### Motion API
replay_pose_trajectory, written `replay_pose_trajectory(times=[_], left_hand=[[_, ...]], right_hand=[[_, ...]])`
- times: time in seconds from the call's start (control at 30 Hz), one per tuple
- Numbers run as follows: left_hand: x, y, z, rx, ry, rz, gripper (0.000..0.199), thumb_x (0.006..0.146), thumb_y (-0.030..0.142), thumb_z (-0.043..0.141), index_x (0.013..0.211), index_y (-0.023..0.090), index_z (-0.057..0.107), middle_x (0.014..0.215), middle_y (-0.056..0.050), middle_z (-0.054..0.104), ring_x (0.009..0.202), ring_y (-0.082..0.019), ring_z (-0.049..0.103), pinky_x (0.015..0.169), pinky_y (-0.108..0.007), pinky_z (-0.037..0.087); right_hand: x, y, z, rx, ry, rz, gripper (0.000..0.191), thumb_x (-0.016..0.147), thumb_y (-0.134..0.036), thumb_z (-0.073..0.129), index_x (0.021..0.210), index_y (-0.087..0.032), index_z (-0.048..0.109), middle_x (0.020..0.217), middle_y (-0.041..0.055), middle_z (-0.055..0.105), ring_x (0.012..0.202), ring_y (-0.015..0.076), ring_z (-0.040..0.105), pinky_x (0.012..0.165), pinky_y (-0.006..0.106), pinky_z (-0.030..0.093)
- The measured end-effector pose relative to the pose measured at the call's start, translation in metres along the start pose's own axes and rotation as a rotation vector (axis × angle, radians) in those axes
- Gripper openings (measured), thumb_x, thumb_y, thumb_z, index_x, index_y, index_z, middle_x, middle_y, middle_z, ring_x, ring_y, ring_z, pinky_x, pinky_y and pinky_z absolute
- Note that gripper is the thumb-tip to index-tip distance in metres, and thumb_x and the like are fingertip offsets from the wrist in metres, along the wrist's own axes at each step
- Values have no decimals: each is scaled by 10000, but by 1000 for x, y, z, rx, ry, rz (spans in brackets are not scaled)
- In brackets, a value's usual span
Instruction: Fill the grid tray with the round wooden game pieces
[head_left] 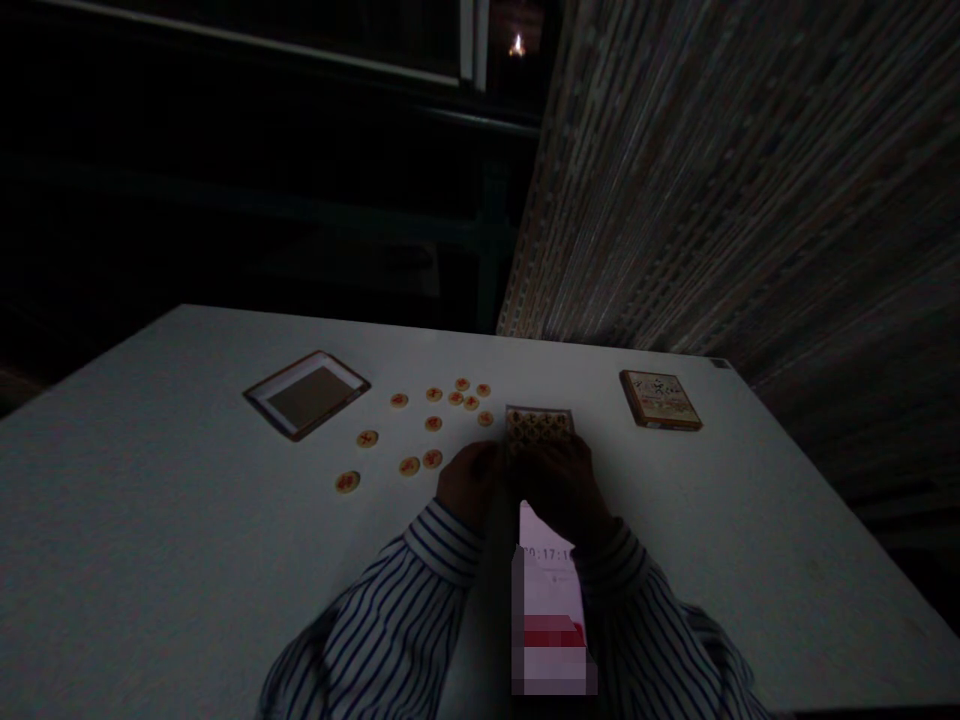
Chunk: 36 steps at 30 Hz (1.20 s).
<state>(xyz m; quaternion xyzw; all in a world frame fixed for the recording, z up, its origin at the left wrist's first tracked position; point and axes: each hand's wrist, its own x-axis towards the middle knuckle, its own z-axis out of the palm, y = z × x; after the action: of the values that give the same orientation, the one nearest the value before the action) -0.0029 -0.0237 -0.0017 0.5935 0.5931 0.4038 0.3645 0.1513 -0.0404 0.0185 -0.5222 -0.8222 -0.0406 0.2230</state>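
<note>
A small tray of round wooden pieces with dark markings (538, 424) lies on the white table (187, 560). My right hand (562, 482) rests over the tray's near part, and its fingertips are too dark to make out. At the tray's left edge is my left hand (471, 482), fingers bent; what they hold, if anything, is hidden. Several loose round pieces with red characters, one of them a piece (433, 459) near my left hand, are scattered to the left of the tray.
An open shallow box part (307, 394) sits at the left and a closed printed box (661, 400) at the right. A lit phone (551, 590) lies below my hands. Behind the table hangs a string curtain (675, 180).
</note>
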Motion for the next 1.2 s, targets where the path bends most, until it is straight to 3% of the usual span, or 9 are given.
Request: replay_pose_trajectory(times=[0.37, 0.63, 0.87, 1.03, 1.2], left_hand=[[-1, 7, -2, -37, -21, -29, 270, 725, 341, 540, 908, 162, 629, 877, -73, 682, 813, -189, 635, 742, -317, 518], [-3, 7, -4, 5, -5, 33, 276, 739, 346, 515, 910, 162, 632, 867, -72, 682, 790, -186, 635, 727, -322, 522], [-9, 6, -3, 102, 50, 153, 258, 768, 332, 493, 913, 170, 632, 873, -62, 675, 783, -168, 633, 720, -298, 522], [-13, 9, -10, 196, 49, 258, 237, 783, 304, 473, 904, 179, 634, 857, -54, 667, 775, -156, 622, 717, -280, 512], [-16, 4, -24, 236, 156, 333, 227, 793, 279, 465, 919, 165, 616, 862, -57, 652, 780, -152, 609, 734, -280, 499]], right_hand=[[0, 0, -2, -41, 5, 6, 212, 825, -285, 492, 1013, -257, 586, 918, 19, 638, 929, 191, 482, 937, 384, 193], [-3, 13, -2, -36, 211, 79, 150, 828, -215, 469, 854, -198, 616, 851, 47, 643, 877, 186, 519, 925, 390, 245], [-4, 16, -6, 63, 419, 164, 138, 819, -214, 471, 869, -185, 597, 792, 46, 634, 817, 182, 545, 864, 375, 333], [-4, 21, -6, 93, 536, 200, 128, 805, -217, 482, 851, -184, 596, 790, 60, 627, 806, 194, 549, 782, 365, 403], [-4, 27, -8, 98, 598, 214, 107, 790, -209, 501, 833, -176, 594, 777, 59, 626, 776, 187, 555, 741, 351, 431]])
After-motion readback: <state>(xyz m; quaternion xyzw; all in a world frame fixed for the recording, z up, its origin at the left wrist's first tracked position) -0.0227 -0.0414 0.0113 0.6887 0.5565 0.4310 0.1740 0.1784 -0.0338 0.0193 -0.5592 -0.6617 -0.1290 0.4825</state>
